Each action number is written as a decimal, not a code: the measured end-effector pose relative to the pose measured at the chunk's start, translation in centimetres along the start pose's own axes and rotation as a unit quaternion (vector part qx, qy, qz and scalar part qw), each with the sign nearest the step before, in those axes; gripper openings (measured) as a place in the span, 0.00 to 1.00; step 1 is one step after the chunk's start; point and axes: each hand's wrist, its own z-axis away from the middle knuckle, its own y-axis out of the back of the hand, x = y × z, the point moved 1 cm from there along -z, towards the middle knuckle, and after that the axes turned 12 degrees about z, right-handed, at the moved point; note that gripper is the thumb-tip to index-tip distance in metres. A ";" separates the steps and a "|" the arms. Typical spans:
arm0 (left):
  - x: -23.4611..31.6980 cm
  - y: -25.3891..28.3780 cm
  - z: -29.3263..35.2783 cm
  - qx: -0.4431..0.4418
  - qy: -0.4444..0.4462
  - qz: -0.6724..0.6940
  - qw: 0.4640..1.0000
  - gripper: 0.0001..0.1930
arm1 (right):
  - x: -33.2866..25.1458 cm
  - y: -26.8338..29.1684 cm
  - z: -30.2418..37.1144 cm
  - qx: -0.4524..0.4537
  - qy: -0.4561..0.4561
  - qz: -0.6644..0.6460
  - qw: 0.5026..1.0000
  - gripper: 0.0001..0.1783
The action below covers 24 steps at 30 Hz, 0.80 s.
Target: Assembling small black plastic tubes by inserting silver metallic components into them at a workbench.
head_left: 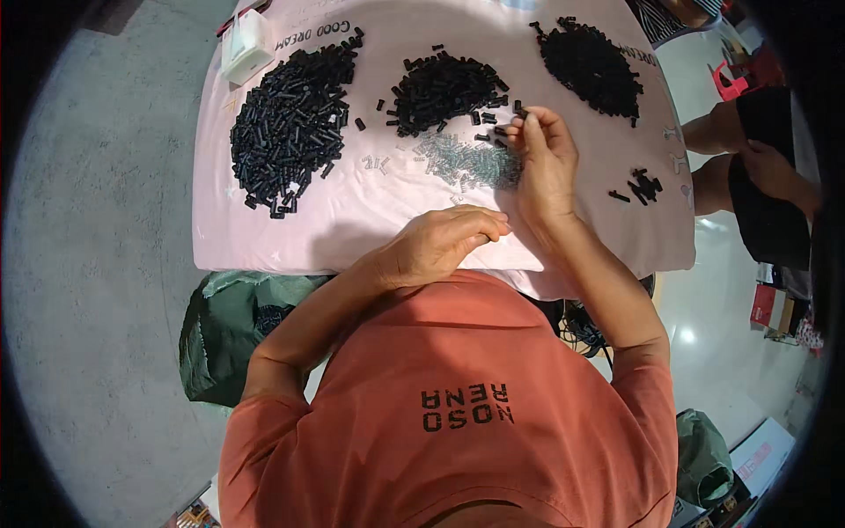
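My right hand (547, 163) is over the table, thumb and fingers pinched on a small black cylindrical part (518, 107). Just beside its fingertips lie several loose black pieces and the middle pile of short black parts (446, 91). Left of that hand spreads a heap of tiny clear or silvery pieces (466, 161), too small to name. My left hand (444, 239) is closed near the table's front edge, close to my shirt. Its fingers are curled, with a dark bit by the thumb; what they hold is mostly hidden.
A large heap of longer black tubes (286, 128) covers the left, another black pile (590, 70) the far right. A small black cluster (645, 187) lies at right. A white tissue pack (246, 46) sits far left on the pink cloth (370, 233). Another person's legs (711, 176) are beyond the right edge.
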 end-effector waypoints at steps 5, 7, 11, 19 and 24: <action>0.4 0.2 0.2 0.017 0.042 0.014 0.999 0.10 | -0.8 -1.2 -0.5 -0.027 -0.043 -0.058 0.997 0.08; 0.4 0.4 0.4 0.029 0.023 0.002 0.999 0.10 | -1.4 0.1 -1.2 -0.001 -0.019 -0.048 0.999 0.07; 0.9 1.1 0.7 0.026 0.033 -0.015 0.999 0.09 | -1.3 2.9 -2.2 0.042 -0.022 -0.035 0.998 0.06; 2.1 3.4 -0.5 0.150 0.035 -0.064 0.986 0.10 | -2.6 0.0 -2.0 -0.128 -0.095 -0.064 0.985 0.08; 2.9 4.0 -1.8 0.286 0.065 0.098 0.951 0.08 | -3.1 -0.9 -2.5 -0.245 -0.152 -0.019 0.957 0.08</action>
